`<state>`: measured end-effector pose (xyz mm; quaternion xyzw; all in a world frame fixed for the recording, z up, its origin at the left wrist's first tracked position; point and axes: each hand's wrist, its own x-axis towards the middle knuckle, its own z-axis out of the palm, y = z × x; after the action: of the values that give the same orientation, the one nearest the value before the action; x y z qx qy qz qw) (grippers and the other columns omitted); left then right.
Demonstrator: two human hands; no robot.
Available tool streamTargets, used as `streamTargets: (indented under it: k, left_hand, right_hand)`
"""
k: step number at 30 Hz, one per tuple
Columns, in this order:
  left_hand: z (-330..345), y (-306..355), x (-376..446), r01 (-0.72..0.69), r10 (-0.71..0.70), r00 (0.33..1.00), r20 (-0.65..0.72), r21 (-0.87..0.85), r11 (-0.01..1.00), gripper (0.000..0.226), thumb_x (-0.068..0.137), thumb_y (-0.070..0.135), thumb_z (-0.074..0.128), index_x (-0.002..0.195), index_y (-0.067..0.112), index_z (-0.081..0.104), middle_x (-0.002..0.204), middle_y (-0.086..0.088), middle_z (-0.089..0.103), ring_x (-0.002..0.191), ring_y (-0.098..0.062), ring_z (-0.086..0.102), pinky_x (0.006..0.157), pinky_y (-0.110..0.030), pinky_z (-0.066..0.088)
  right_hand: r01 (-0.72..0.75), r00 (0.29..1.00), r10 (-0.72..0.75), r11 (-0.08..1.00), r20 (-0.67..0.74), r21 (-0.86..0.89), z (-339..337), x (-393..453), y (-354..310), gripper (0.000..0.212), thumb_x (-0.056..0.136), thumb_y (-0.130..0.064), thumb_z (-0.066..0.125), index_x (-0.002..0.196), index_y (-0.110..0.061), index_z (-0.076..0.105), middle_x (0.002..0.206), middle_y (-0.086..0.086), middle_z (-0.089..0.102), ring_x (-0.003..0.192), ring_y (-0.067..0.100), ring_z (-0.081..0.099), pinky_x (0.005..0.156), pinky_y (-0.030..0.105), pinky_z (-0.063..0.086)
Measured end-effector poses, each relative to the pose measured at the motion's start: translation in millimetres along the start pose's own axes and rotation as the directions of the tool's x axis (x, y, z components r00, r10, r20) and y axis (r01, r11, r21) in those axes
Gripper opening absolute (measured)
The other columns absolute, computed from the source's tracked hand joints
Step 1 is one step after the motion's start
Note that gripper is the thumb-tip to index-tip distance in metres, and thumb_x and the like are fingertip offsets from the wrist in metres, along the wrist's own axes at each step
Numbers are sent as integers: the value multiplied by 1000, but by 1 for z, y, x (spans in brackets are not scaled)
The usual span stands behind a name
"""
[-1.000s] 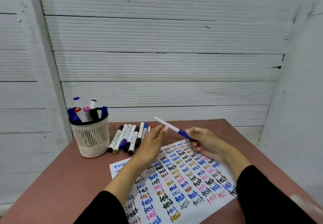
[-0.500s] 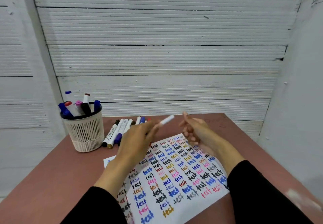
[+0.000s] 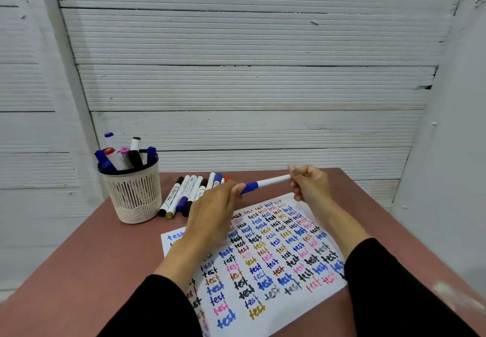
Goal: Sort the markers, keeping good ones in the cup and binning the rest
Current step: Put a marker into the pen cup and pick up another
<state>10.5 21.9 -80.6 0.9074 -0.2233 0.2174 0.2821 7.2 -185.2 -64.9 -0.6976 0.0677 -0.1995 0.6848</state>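
Both hands' grip (image 3: 265, 184) on blue marker (image 3: 263, 183); cup (image 3: 132, 194), loose markers (image 3: 189, 194) beyond.

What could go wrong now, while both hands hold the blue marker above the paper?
1. If the left hand pulls the cap hard, the blue marker may jerk out of the right hand and stain the paper.
2. The left forearm is close to the loose markers; a sweep could roll them off the table.
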Motion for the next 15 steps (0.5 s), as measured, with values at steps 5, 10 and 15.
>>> streamTargets:
  k: [5,10,15]
  left_hand:
    - [-2,-2,1,87,-88,996,-33,-32,996,57,97,54,13,100,20,59,63,3,51,62,-18,54,54,-32,36]
    - [-2,-5,2,103,-108,991,-82,-66,993,59,96,56,13,96,19,59,62,2,53,61,-14,54,55,-33,37]
    - [-4,0,2,132,-153,985,-77,-225,965,61,96,58,18,80,14,57,59,4,49,61,-15,48,57,-34,33]
  right_hand:
    - [425,864,-464,460,197,-779,20,-6,18,40,88,-64,41,97,-33,64,111,-12,57,111,12,42,96,37,22]
    - [652,741,-460,316,489,-690,38,-27,12,36,98,-53,36,98,-21,55,93,-7,59,89,14,52,87,33,34]
    - [726,589,-608,108,532,-680,39,-31,14,31,99,-51,30,90,-25,42,63,-11,49,49,11,41,42,23,20]
